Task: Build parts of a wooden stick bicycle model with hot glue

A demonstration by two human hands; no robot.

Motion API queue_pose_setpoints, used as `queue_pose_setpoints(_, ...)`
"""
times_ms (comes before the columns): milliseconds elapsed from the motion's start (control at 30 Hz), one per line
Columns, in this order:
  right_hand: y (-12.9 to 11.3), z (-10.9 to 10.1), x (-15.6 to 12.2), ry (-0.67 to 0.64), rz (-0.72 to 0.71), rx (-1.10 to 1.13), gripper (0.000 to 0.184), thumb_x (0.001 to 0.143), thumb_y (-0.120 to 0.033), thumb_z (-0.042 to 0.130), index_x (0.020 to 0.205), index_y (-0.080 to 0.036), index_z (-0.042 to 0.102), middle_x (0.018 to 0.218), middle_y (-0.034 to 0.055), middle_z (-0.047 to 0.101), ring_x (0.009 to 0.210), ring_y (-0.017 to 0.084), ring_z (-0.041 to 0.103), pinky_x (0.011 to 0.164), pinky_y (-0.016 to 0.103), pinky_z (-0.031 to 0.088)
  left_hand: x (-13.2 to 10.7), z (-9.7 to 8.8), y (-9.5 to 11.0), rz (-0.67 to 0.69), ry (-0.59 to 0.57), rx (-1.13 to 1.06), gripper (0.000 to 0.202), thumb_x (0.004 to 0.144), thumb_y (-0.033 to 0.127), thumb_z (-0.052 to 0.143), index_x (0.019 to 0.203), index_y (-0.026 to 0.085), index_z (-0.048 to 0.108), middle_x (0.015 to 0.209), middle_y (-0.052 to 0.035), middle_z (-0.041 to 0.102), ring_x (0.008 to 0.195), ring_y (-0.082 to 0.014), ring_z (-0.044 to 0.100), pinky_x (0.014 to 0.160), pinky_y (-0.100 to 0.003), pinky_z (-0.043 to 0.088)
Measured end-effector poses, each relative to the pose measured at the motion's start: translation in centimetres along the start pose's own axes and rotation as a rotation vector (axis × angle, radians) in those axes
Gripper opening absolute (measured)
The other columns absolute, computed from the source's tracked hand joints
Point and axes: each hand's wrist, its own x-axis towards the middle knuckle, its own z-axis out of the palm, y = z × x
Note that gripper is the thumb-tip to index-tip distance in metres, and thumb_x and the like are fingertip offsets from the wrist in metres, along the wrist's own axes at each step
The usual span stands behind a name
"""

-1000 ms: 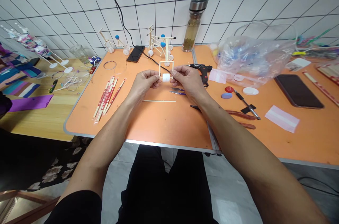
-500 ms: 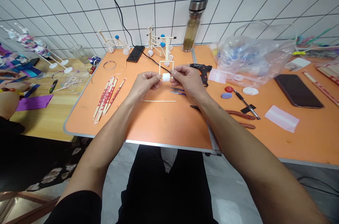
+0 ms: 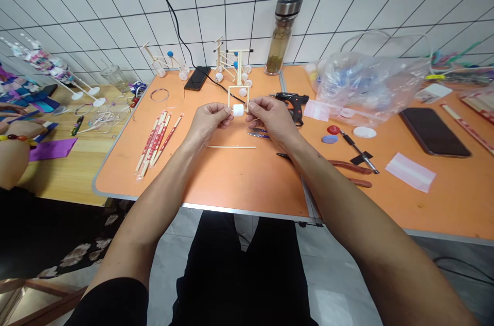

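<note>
White cylinder (image 3: pixel 238 110) sits on the lower bar of a square stick frame (image 3: pixel 238 87), held above the orange counter (image 3: pixel 239 182). In the head view, our left hand (image 3: pixel 210 120) pinches the cylinder in a narrow grip, and our right hand (image 3: pixel 272 118) holds the frame's lower corner likewise. A black glue gun (image 3: pixel 294 106) lies nearby.

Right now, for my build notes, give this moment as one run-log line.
left hand, right hand | holding white cylinder on stick frame
</note>
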Motion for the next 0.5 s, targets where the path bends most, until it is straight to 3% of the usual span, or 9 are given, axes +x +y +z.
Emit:
queue_pose_setpoints(300, 0.35, -0.01, -0.04, -0.021, 0.029, -0.094, 0.048, 0.084, -0.065, 0.099, 0.092, -0.023, 0.078, 0.080, 0.0023, 0.077, 0.066, 0.013, 0.069, 0.057, 0.023, 0.060, -0.04, 0.08, 0.09, 0.005, 0.003, -0.022, 0.026, 0.082, 0.031, 0.096, 0.079, 0.015, 0.076, 0.071, -0.0019, 0.075, 0.058, -0.0069, 0.059, 0.059, -0.020, 0.047)
queue_pose_setpoints(500, 0.26, 0.00, 0.06, -0.030, -0.001, -0.082, 0.051, 0.087, -0.071, 0.093, 0.091, -0.022, 0.077, 0.090, 0.0047, 0.080, 0.069, 0.012, 0.071, 0.058, 0.022, 0.060, 0.10, 0.14, 0.18, -0.052, 0.024, -0.082, 0.030, 0.080, 0.032, 0.099, 0.079, 0.015, 0.074, 0.070, -0.0006, 0.074, 0.055, -0.0058, 0.059, 0.056, -0.018, 0.047)
